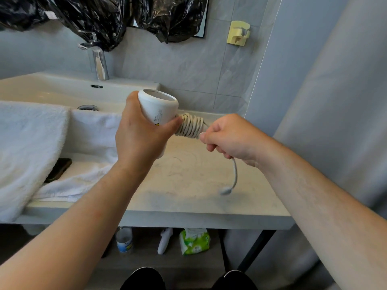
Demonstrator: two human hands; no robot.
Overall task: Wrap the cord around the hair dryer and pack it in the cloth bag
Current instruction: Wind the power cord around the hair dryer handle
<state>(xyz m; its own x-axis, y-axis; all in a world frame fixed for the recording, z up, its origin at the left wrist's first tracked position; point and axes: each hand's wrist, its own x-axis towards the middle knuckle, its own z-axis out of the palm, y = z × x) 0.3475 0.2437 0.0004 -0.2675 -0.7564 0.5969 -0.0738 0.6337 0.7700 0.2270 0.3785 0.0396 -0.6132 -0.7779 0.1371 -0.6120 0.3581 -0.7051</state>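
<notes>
The hair dryer [158, 108] body is gripped by the left hand [140, 135]; right of it, the cord [190, 126] is grasped by the right hand [228, 137]

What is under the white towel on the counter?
A dark flat object, probably a phone, sticks out from under the towel on the counter. Its far end is covered, and whatever else lies beneath the towel cannot be seen.

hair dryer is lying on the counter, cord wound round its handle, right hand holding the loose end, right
Not on the counter: the head view shows the left hand holding the hair dryer up by its barrel. Cord and right hand are right.
</notes>
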